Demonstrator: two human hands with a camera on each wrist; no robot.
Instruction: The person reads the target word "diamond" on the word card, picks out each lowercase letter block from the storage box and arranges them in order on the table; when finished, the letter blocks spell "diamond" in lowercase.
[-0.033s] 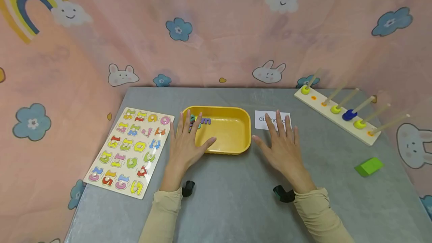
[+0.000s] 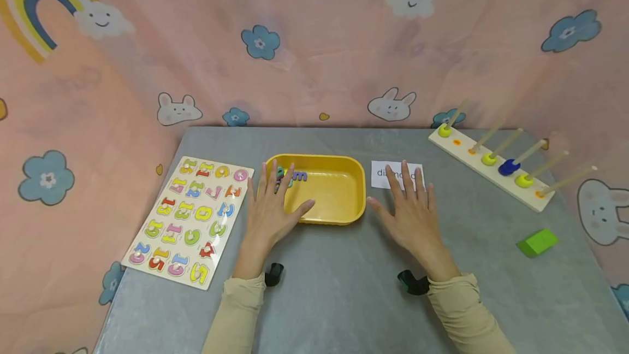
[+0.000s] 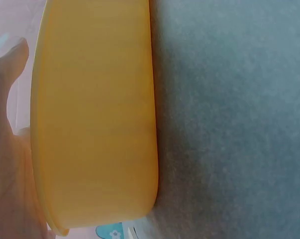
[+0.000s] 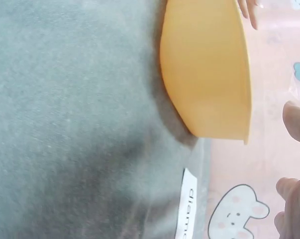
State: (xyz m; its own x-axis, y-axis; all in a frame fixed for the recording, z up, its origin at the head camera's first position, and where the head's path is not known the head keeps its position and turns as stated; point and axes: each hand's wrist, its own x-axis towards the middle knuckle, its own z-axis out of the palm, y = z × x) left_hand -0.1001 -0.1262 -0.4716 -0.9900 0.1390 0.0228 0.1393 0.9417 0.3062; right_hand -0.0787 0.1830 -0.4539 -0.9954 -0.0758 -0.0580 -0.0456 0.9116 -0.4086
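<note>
My left hand [image 2: 267,214] hovers over the left end of a yellow tray [image 2: 339,198], its fingers spread and straight. Inside that tray, near the left fingers, lie several coloured letters, among them a purple letter m [image 2: 299,176]; my hand covers part of the group. On the right, my right hand [image 2: 411,220] is spread flat in the air beside the tray, holding nothing. Its fingertips overlap a white printed card [image 2: 379,180], hiding part of the word, which begins "diam". Both wrist views show the tray's outer wall [image 3: 95,114] with the hand apart from it.
A wooden number puzzle board [image 2: 183,223] lies left of the tray. At the back right stands a peg board [image 2: 534,188] with upright sticks and yellow and blue beads. Green blocks [image 2: 537,243] sit near the right edge of the grey table [image 2: 344,299]. A patterned pink cloth [image 2: 314,70] hangs behind.
</note>
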